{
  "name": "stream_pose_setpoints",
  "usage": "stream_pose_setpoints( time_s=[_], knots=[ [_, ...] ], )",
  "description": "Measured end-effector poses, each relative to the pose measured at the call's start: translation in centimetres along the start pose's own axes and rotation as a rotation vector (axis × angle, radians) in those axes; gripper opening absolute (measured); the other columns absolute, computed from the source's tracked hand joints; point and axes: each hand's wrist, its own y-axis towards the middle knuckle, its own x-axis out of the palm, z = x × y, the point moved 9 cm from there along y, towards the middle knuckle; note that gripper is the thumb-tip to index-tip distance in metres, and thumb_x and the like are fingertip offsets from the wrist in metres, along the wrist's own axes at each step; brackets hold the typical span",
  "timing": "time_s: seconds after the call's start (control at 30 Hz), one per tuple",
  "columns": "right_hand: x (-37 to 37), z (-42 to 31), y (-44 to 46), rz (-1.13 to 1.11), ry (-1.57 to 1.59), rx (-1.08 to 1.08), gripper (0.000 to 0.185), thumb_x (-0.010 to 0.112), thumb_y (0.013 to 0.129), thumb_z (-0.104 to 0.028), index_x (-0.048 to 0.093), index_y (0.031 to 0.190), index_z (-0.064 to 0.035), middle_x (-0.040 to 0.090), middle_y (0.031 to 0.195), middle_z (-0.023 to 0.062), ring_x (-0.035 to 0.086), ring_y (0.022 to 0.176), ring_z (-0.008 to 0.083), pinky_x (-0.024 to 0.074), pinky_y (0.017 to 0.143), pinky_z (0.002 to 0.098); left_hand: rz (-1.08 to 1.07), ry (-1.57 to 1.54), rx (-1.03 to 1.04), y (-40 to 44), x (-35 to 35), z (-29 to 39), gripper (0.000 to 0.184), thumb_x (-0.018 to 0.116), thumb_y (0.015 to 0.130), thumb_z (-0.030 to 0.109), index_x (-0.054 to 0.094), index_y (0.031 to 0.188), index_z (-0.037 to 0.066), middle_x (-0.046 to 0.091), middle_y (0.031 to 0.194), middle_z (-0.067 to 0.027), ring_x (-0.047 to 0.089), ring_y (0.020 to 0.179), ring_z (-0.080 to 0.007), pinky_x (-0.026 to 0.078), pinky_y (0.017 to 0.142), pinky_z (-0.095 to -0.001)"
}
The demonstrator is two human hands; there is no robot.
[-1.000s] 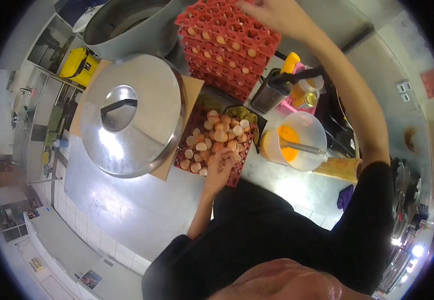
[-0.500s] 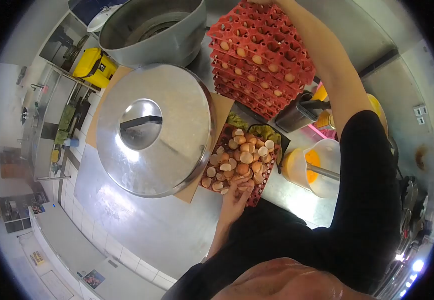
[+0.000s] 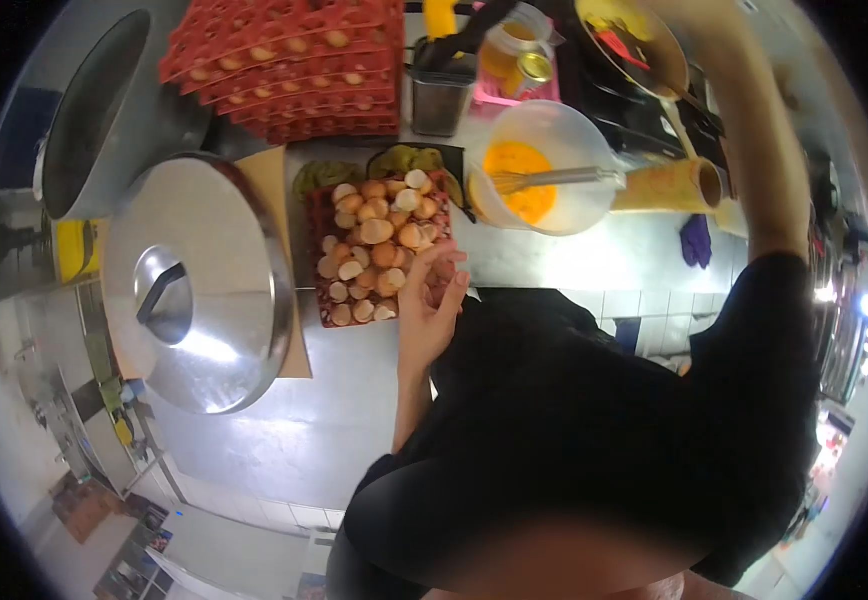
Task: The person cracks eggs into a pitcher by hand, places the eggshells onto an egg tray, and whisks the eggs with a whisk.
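My left hand [image 3: 434, 295] is at the near right edge of a red tray [image 3: 331, 312] heaped with cracked eggshells [image 3: 382, 230]. Its fingers are apart and curved, with nothing held between them. My right arm reaches up to the top right, where the hand is smeared by motion and cut off by the frame's edge. A translucent bowl [image 3: 584, 130] right of the shells holds beaten yellow egg [image 3: 519, 165] and a metal whisk [image 3: 554, 178]. Stacked red egg trays [image 3: 294, 70] with eggs in them stand behind the shell tray.
A large steel lid [image 3: 214, 300] lies on cardboard [image 3: 296, 345] at the left, with a big grey pot [image 3: 104, 120] behind. A dark container [image 3: 442, 95], a pink basket [image 3: 489, 92] and a pan [image 3: 654, 50] are at the back. A rolled tube [image 3: 664, 187] lies right of the bowl.
The view has swung to the right. My right hand has left the stacked egg trays and moved to the top right. My left hand has shifted to the shell tray's right edge, its fingers spread more.
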Motion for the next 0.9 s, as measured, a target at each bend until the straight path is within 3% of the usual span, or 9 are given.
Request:
stream_pose_setpoints(
  time_s=[0.07,0.1,0.13,0.17,0.2,0.23,0.33,0.5,0.9],
  knots=[
    [1.8,8.1,-10.3,-0.009,0.077,0.154,0.037,0.068,0.107,-0.013,0.065,0.142,-0.0032,0.071,0.12,0.01,0.068,0.113,0.0146,0.056,0.102,0.0346,-0.063,0.074,0.081,1.4,2.6,1.2,0.037,0.076,0.105,0.007,0.067,0.141,0.005,0.075,0.113,-0.0026,0.06,0.083,-0.006,0.048,0.07,-0.0215],
    [3.7,8.5,-13.1,-0.154,0.048,0.026,0.035,0.064,0.108,-0.013,0.061,0.141,-0.0026,0.068,0.121,0.0101,0.066,0.111,0.0145,0.055,0.101,0.0351,-0.096,0.153,0.128,2.1,3.8,2.4,0.038,0.077,0.104,0.006,0.067,0.14,0.004,0.075,0.112,-0.0032,0.061,0.083,-0.0069,0.049,0.07,-0.0222],
    [5.2,12.0,-17.0,-0.245,-0.034,0.081,0.034,0.062,0.105,-0.008,0.058,0.138,-0.0031,0.064,0.119,0.0097,0.065,0.111,0.0174,0.0558,0.097,0.0365,-0.131,0.233,0.181,2.9,5.2,3.5,0.038,0.078,0.103,0.006,0.068,0.139,0.004,0.076,0.112,-0.0039,0.062,0.082,-0.0078,0.049,0.071,-0.0229],
    [6.5,15.2,-20.7,-0.22,-0.039,0.312,0.034,0.062,0.102,-0.006,0.057,0.135,-0.0034,0.063,0.117,0.0115,0.066,0.112,0.0228,0.0558,0.094,0.0377,-0.165,0.299,0.254,3.7,6.9,4.5,0.037,0.077,0.103,0.007,0.068,0.139,0.004,0.076,0.114,-0.0046,0.063,0.083,-0.0083,0.05,0.072,-0.0242],
    [7.0,16.3,-23.3,-0.026,-0.058,0.215,0.034,0.064,0.101,-0.006,0.054,0.132,0.0,0.063,0.109,0.0165,0.071,0.097,0.0355,0.0583,0.084,0.0432,-0.2,0.366,0.325,4.6,8.5,5.3,0.036,0.077,0.103,0.008,0.068,0.138,0.003,0.076,0.115,-0.0053,0.064,0.083,-0.0088,0.051,0.073,-0.0254],
    [7.3,17.3,-25.4,-0.039,-0.058,0.402,0.04,0.063,0.098,-0.002,0.056,0.138,-0.0034,0.061,0.121,0.0167,0.069,0.107,0.0325,0.0573,0.093,0.0414,-0.234,0.432,0.4,5.4,10.2,5.8,0.035,0.076,0.104,0.008,0.069,0.138,0.003,0.076,0.117,-0.0061,0.065,0.083,-0.0092,0.052,0.074,-0.0266],
    [7.1,15.9,-29.1,0.403,-0.212,0.17,0.041,0.069,0.095,-0.002,0.056,0.134,-0.001,0.062,0.119,0.0197,0.073,0.097,0.0375,0.0605,0.085,0.0442,-0.286,0.442,0.508,7.5,14.2,5.3,0.033,0.077,0.103,0.01,0.071,0.134,0.003,0.078,0.112,-0.0073,0.069,0.084,-0.0127,0.054,0.075,-0.0282],
    [10.2,18.6,-31.5,0.384,-0.297,0.241,0.047,0.075,0.09,-0.003,0.059,0.135,-0.003,0.062,0.13,0.0213,0.07,0.111,0.0424,0.0592,0.093,0.0499,-0.325,0.534,0.449,8.7,17.5,4.1,0.034,0.076,0.104,0.013,0.069,0.136,0.002,0.078,0.114,-0.0086,0.073,0.087,-0.0177,0.057,0.076,-0.0314],
    [10.4,19.0,-32.5,0.479,-0.182,0.217,0.05,0.074,0.091,-0.001,0.058,0.139,-0.0016,0.061,0.132,0.022,0.068,0.117,0.0439,0.0595,0.091,0.0527,-0.26,0.65,0.441,9.2,17.7,3.6,0.036,0.075,0.102,0.011,0.068,0.136,0.005,0.078,0.115,-0.0096,0.076,0.085,-0.0234,0.06,0.074,-0.036]
  ],
)
